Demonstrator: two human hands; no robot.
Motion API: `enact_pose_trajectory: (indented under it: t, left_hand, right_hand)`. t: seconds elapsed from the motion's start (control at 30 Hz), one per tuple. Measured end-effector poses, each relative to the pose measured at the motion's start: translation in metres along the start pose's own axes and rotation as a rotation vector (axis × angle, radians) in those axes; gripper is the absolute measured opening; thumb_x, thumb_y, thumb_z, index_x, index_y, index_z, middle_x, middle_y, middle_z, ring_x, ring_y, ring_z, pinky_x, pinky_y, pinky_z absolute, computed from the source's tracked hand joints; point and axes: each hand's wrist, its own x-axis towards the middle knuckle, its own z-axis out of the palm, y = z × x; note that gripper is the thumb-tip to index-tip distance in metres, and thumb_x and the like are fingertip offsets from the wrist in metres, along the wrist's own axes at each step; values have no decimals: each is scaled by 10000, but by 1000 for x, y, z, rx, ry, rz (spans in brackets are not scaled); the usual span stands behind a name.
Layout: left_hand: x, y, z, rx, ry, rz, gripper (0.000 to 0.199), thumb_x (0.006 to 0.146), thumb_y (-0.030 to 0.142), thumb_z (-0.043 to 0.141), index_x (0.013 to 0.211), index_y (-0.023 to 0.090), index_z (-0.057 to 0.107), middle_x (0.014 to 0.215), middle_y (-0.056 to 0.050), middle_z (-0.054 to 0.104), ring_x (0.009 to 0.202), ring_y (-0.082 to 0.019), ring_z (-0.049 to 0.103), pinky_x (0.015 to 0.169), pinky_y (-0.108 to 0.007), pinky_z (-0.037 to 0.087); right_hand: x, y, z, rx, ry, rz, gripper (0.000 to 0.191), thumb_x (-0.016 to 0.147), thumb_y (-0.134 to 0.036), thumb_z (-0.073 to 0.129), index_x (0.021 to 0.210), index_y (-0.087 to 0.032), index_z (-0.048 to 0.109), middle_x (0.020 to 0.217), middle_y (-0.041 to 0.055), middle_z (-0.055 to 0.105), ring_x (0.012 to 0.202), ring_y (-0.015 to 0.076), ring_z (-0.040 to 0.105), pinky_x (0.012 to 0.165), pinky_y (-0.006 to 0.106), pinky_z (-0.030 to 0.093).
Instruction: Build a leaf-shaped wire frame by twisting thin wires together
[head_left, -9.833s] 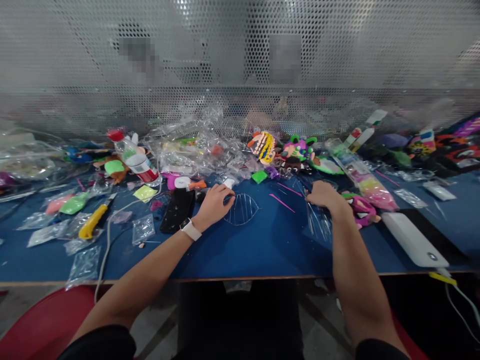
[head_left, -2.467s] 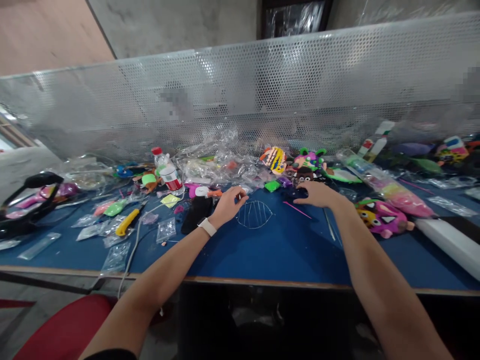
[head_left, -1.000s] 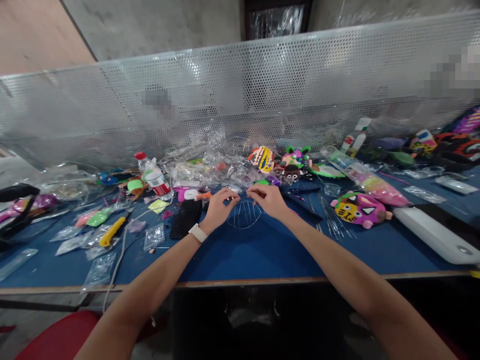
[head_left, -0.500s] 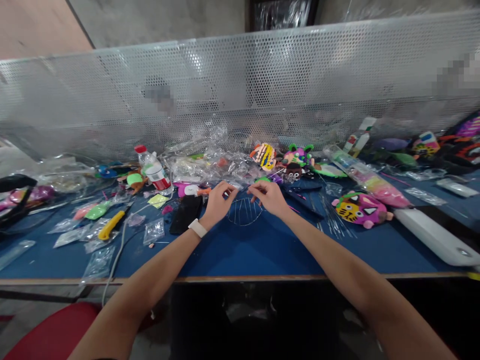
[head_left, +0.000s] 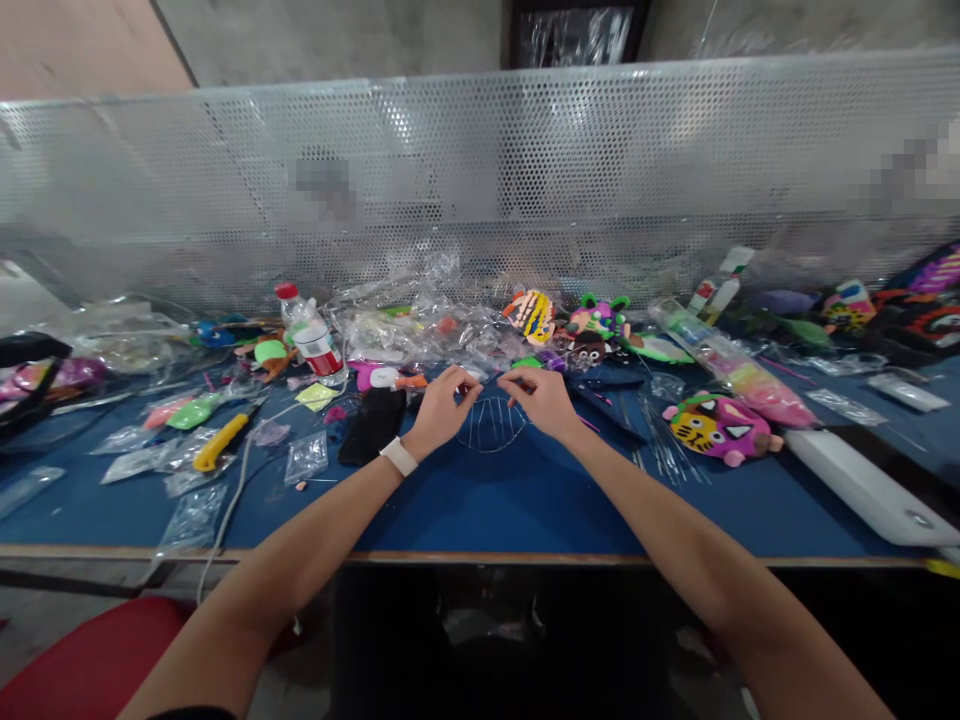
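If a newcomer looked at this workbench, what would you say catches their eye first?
Probably the left hand and the right hand, close together at the centre by a thin, leaf-shaped frame on the blue table. The magenta animal face to their right would likely come next, then the red-capped bottle at the back left.

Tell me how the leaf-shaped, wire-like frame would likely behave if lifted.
The frame is probably light, since it looks thin and mostly open. It might bend easily, as its outline is slender. Rolling seems unlikely: it appears flat.

The wire frame (head_left: 491, 425) seems silvery, the table (head_left: 495, 515) deep blue.
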Motion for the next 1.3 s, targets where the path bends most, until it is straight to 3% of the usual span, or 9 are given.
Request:
enact_pose_trajectory:
  t: [0.2,0.33,0.47,0.6,0.8,1.07,1.17,1.3]
  left_hand:
    - [0,-3,1,219,-151,187,165,1054,220,613,893,196,646,923,-53,657,918,-227,640,862,-377,524]
    - [-2,-4,4,320,-217,222,144,1041,221,634,901,189,649,936,-68,662,918,-243,643,859,-395,518]
    - [0,0,1,220,-166,148,155,1048,213,605,898,197,641,932,-58,652,911,-227,639,847,-376,524]
    - [3,2,-2,99,-57,73,182,1039,213,610,858,195,608,880,-34,620,811,-185,607,758,-325,510]
    - [2,1,3,5,-35,19,173,997,164,642,829,194,611,845,-23,615,748,-167,596,702,-304,499]
    - [0,-3,1,102,-60,83,152,1021,195,634,871,191,656,896,-39,633,821,-188,621,802,-344,534]
    - [1,-2,-1,132,-72,116,149,1031,200,630,885,192,661,904,-46,644,862,-203,633,827,-354,539]
    - [0,1,0,169,-94,170,122,1037,197,632,919,190,664,927,-55,661,901,-213,643,842,-362,542]
  right_hand:
    - [-1,9,6,-270,-117,-108,175,1004,-308,654,980,-242,814,935,58,803,704,203,727,789,374,590]
    - [-4,12,12,-332,-171,-149,214,935,-141,650,1044,-226,813,1026,86,822,899,242,762,882,386,578]
    - [-6,11,16,-66,-139,-1,175,944,-315,667,1034,-220,783,933,66,809,676,206,734,684,355,594]
    - [-2,14,15,204,17,202,337,810,-524,799,943,-219,746,834,62,780,617,214,720,471,302,503]
    - [3,16,3,412,104,363,448,729,-566,856,975,-221,708,949,59,790,638,165,702,465,256,472]
    - [1,7,-1,108,91,143,323,852,-521,774,979,-227,735,890,68,777,611,206,717,478,302,491]
    - [0,6,-2,3,61,55,232,897,-439,733,983,-224,741,919,74,794,609,212,724,573,347,560]
    - [-4,4,3,-175,-34,-64,147,939,-321,666,969,-227,776,972,79,817,747,233,763,738,377,605]
